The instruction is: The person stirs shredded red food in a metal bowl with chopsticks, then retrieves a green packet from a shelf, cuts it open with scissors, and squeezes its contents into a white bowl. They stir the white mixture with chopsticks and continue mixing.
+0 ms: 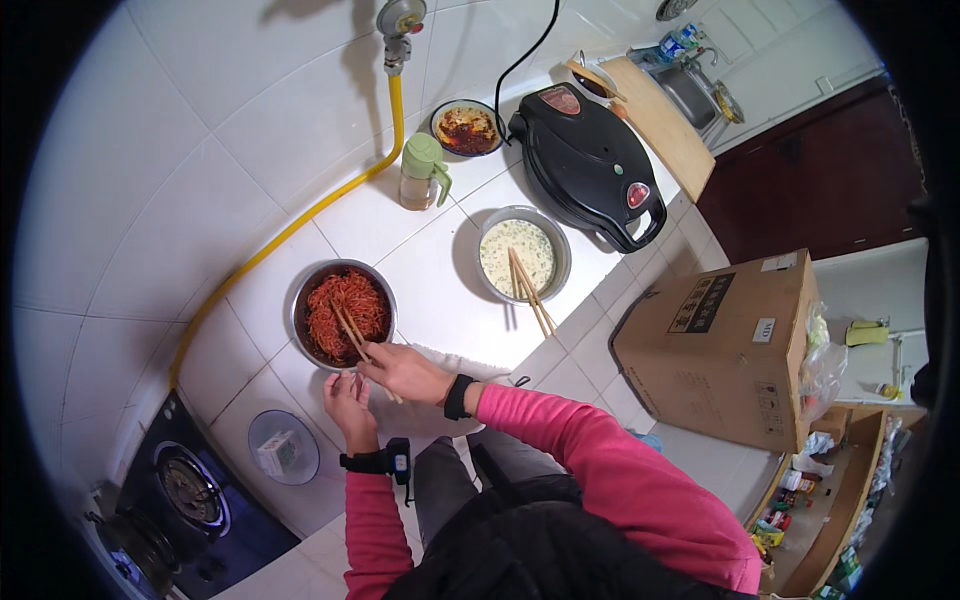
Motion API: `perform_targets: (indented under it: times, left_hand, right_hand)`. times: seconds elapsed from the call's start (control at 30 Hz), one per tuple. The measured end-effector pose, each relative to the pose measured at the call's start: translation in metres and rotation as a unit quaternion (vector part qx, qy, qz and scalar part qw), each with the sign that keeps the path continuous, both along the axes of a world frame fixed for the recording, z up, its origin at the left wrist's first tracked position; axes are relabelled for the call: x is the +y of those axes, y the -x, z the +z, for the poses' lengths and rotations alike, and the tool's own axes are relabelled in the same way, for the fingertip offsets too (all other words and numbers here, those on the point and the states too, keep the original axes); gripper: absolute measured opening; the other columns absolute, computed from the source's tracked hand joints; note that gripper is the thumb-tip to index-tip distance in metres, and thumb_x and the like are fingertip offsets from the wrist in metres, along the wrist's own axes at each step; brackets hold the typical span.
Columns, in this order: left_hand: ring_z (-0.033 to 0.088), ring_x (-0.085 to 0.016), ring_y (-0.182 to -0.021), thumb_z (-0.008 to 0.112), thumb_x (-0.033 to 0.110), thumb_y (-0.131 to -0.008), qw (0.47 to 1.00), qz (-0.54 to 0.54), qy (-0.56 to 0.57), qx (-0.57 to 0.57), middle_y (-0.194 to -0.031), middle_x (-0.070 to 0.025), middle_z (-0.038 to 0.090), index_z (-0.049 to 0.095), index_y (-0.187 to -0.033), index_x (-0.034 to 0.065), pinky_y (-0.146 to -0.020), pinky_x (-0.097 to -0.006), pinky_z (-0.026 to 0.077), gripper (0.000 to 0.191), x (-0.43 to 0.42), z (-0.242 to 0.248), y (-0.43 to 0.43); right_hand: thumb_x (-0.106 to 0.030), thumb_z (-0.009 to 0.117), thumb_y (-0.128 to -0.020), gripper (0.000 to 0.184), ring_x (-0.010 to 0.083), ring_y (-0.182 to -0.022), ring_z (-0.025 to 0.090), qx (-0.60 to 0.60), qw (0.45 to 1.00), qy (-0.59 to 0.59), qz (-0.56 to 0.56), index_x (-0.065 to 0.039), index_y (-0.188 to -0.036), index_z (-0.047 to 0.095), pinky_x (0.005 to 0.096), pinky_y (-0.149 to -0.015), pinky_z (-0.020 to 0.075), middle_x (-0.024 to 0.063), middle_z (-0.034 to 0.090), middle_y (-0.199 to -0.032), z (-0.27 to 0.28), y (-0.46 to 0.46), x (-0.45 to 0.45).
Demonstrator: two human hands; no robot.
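Note:
A metal bowl point(293, 319) of red-coated shredded food point(356, 294) stands on the white tiled counter. My right hand point(409, 373) is closed on a pair of wooden chopsticks point(349, 327), whose tips are in the shreds. My left hand point(350, 405) is at the near rim of the same bowl; whether its fingers grip the rim is unclear. To the right, a second metal bowl point(564, 259) contains pale batter point(529, 247) with green bits, and other wooden chopsticks point(534, 296) lean in it. A pale cloth point(457, 364) lies at the counter's edge, partly under my right hand.
Behind stand a green-lidded oil jug point(421, 171), a sauce bowl point(466, 127) and a black electric griddle point(589, 161). A yellow gas hose point(300, 223) follows the wall. At left are a glass lid point(304, 450) with a small box point(279, 451) and a gas stove point(225, 517). A cardboard box point(705, 360) stands right.

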State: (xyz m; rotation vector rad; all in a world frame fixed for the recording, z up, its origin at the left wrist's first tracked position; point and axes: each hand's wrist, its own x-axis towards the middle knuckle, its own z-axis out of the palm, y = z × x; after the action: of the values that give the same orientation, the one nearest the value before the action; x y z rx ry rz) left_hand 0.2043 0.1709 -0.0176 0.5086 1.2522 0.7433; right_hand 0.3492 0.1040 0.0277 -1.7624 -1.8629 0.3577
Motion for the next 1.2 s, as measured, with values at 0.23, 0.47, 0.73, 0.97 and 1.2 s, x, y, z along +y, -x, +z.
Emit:
perform_targets:
  times: [0.23,0.47,0.73,0.97,1.2]
  left_hand:
    - [0.062,-0.024,-0.101,0.055,0.012,-0.098,0.998,-0.002,-0.034,-0.044,-0.111,-0.0092,0.058,0.049,-0.118,0.0051,-0.085,-0.0348,0.052,0.022,-0.001,0.002,0.003]
    - [0.056,-0.03,-0.115,0.06,0.011,-0.089,0.911,-0.282,-0.264,0.145,-0.122,-0.0124,0.056,0.047,-0.131,0.0071,-0.097,-0.0459,0.045,0.044,-0.066,-0.014,0.044]
    - [0.019,-0.045,-0.142,0.07,0.023,-0.081,0.562,-0.508,-0.472,0.451,-0.156,-0.0204,0.021,0.035,-0.146,0.0143,-0.105,-0.0643,0.028,0.074,-0.102,-0.019,0.012]
    - [0.021,-0.042,-0.143,0.069,0.051,-0.082,0.544,-0.547,-0.34,0.538,-0.156,-0.023,0.021,0.015,-0.155,0.0181,-0.099,-0.0697,0.034,0.097,-0.069,-0.041,-0.026]
    - [0.029,-0.047,-0.138,0.069,0.017,-0.084,0.525,-0.473,-0.578,0.408,-0.15,-0.0307,0.028,0.034,-0.147,0.0016,-0.109,-0.0511,0.034,0.074,-0.075,-0.033,0.017]
  right_hand:
    - [-0.012,0.056,-0.084,0.047,0.0352,-0.115,0.051,-0.016,0.994,-0.074,-0.077,-0.007,-0.131,0.055,0.0448,-0.101,0.0393,0.0196,0.052,-0.126,-0.006,0.007,-0.016]
    - [-0.012,0.061,-0.08,0.053,0.0382,-0.118,0.05,0.039,0.98,0.031,-0.191,-0.006,-0.132,0.053,0.0463,-0.1,0.0409,0.0208,0.049,-0.13,-0.011,0.02,-0.113]
    - [-0.042,0.068,-0.082,0.078,0.045,-0.142,0.024,-0.087,0.948,0.15,-0.266,-0.009,-0.146,0.037,0.0635,-0.106,0.0307,0.0225,0.022,-0.156,-0.074,0.046,-0.134]
    - [-0.026,0.064,-0.084,0.052,0.0427,-0.135,0.038,-0.08,0.965,0.089,-0.233,-0.008,-0.131,0.053,0.0599,-0.106,0.0336,0.0197,0.041,-0.146,-0.065,-0.005,-0.093]
    - [-0.015,0.061,-0.086,0.032,0.0378,-0.107,0.057,0.099,0.937,-0.028,-0.334,-0.003,-0.116,0.058,0.0453,-0.088,0.0488,0.0179,0.057,-0.116,0.013,0.041,-0.274]
